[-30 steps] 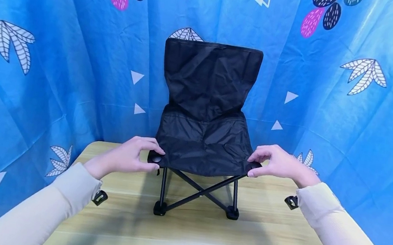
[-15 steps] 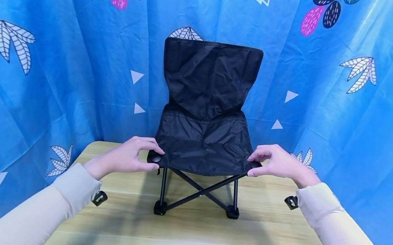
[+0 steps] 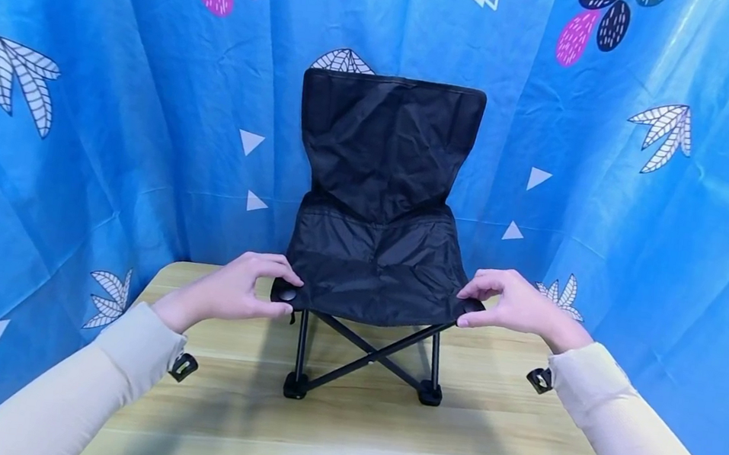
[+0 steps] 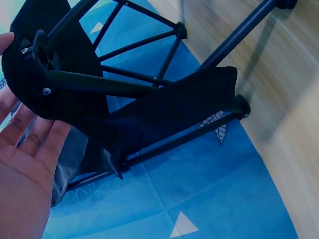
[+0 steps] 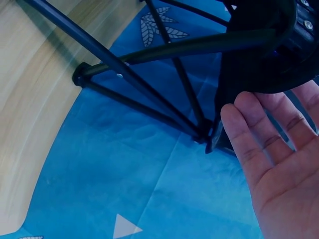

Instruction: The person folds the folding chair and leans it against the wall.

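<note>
A black folding chair (image 3: 374, 259) stands unfolded on the table, with its fabric backrest up and its crossed tube legs below the seat. My left hand (image 3: 238, 286) pinches the seat's front left corner between thumb and fingers, beside a round rivet. At the front right corner my right hand (image 3: 515, 303) holds on the same way, fingertips on top and thumb at the front edge. The left wrist view shows the left fingers (image 4: 45, 132) along the dark corner fabric. In the right wrist view the right fingers (image 5: 249, 119) lie against the other corner.
The light wooden table (image 3: 336, 439) has rounded corners and carries the chair's black feet (image 3: 296, 385). A blue patterned curtain (image 3: 68, 165) surrounds the table at the back and on both sides. Black clips (image 3: 183, 367) hang at both sleeve cuffs.
The whole head view has shifted very slightly. Both hands stay at the seat corners and the chair has not moved.
</note>
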`<state>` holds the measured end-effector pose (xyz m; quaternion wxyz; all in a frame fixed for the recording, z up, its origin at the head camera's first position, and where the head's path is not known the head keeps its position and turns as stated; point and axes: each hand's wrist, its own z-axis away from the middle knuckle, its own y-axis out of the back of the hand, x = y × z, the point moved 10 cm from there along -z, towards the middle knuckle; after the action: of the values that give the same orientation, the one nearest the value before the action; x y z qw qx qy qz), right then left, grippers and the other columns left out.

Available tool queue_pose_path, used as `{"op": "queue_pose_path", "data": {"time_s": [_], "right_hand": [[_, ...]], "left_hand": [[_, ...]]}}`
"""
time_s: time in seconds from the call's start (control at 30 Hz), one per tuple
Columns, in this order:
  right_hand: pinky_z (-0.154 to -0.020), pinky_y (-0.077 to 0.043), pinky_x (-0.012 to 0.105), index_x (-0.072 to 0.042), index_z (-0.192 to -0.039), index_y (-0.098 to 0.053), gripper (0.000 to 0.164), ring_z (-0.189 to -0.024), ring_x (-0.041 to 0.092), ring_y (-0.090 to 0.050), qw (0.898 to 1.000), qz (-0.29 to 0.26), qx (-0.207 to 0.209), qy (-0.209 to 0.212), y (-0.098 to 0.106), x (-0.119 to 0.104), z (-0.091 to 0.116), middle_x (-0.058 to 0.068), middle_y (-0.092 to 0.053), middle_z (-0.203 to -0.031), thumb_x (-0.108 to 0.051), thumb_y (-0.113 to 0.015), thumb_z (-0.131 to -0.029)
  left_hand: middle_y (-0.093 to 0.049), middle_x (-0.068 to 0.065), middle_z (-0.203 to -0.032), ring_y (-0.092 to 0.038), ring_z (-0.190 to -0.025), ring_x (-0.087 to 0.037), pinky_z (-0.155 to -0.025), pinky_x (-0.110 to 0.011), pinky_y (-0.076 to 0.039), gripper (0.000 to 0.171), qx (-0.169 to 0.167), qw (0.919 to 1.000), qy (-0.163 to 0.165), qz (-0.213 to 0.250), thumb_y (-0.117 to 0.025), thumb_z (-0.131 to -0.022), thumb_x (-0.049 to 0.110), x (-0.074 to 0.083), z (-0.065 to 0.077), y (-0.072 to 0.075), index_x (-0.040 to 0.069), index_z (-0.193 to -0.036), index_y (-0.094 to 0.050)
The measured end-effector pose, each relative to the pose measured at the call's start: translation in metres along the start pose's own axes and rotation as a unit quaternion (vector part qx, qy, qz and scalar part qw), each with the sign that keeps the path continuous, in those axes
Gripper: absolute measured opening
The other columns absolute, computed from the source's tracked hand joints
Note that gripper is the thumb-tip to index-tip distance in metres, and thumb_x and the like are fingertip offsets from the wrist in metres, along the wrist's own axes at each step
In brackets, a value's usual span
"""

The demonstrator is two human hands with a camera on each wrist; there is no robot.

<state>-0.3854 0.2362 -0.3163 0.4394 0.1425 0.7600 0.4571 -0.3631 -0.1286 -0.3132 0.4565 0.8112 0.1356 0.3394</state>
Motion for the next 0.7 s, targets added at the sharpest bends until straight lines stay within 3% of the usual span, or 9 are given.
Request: {"op": "queue_pose_path", "data": {"time_s": [0.33,0.7], "right_hand": [[-0.093,-0.056,0.041,-0.02,-0.11,-0.085,0.025,-0.096,0.015,-0.065,1.0,0.004,0.012,0.009,-0.0005,0.0001,0.0008,-0.008,-0.073,-0.098,-0.026,-0.093,-0.087],[-0.098,-0.056,0.045,-0.019,-0.118,-0.084,0.034,-0.104,0.016,-0.066,0.999,0.003,0.025,0.023,0.0018,0.0009,0.0071,-0.006,-0.077,-0.113,-0.024,-0.095,-0.085]], "left_hand": [[-0.076,0.006,-0.118,-0.07,-0.11,-0.013,-0.099,-0.041,-0.059,0.032,0.0,1.0,0.0,0.002,-0.087,-0.09,0.021,-0.0009,0.0002,-0.0002,0.018,-0.121,-0.082],[-0.076,0.002,-0.125,-0.071,-0.119,-0.022,-0.104,-0.053,-0.059,0.037,0.009,0.9999,0.001,-0.014,-0.09,-0.088,0.027,0.0,0.0047,-0.0003,0.016,-0.123,-0.082]]}}
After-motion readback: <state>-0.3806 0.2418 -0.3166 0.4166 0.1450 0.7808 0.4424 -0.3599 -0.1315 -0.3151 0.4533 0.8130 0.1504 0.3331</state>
